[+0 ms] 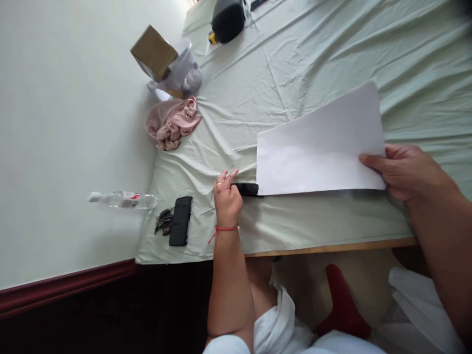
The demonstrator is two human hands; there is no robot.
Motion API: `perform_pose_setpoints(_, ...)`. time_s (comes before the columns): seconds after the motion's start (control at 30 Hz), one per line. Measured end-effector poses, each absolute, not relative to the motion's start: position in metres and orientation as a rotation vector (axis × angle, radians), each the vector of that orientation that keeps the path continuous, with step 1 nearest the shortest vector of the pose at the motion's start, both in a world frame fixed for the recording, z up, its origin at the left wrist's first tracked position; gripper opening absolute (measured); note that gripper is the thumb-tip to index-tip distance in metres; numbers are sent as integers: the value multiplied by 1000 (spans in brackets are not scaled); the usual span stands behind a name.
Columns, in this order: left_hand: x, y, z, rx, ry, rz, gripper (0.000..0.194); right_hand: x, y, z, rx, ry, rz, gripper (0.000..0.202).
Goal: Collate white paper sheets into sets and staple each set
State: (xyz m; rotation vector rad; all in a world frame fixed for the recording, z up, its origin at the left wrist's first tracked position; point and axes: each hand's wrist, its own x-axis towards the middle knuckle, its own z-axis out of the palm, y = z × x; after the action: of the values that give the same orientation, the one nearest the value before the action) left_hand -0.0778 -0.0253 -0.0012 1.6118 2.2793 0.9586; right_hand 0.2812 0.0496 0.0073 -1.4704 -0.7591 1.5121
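My left hand (pixel 227 194), with a ring and a red string at the wrist, is closed around one end of a black stapler (pixel 247 189). The stapler's other end meets the lower left corner of a stack of white paper (pixel 317 147); whether the corner lies inside its jaws I cannot tell. At the paper's right edge, my right hand (pixel 405 169) pinches the sheets, thumb on top and fingers underneath. The paper is tilted, its far right corner raised off the cloth.
Left of my left hand lie a black phone (pixel 180 221), keys (pixel 164 221) and a clear bottle (pixel 127 199) by the wall. Farther back are a pink cloth (pixel 177 123), a bin (pixel 188 69) with a cardboard box (pixel 154 51), a black case (pixel 228 19) and a yellow tape measure (pixel 212 38).
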Motion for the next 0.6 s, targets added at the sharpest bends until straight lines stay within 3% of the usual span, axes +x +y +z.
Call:
perform_pose_setpoints(0.07,-75,-23,-5,1584,2256,1080,37,280,49,7,-1466,-757,1514,11)
perform_pose_setpoints(0.17,-68,-20,-11,1497,2231,1088,37,279,48,9,-1474,-750,1512,12)
perform_pose_setpoints(0.43,-35,-24,5,1746,2458,148,53,282,51,4,-1536,-804,1485,9)
perform_pose_setpoints(0.6,-28,-23,4,1733,2478,158,51,281,52,3,-1518,-823,1511,11)
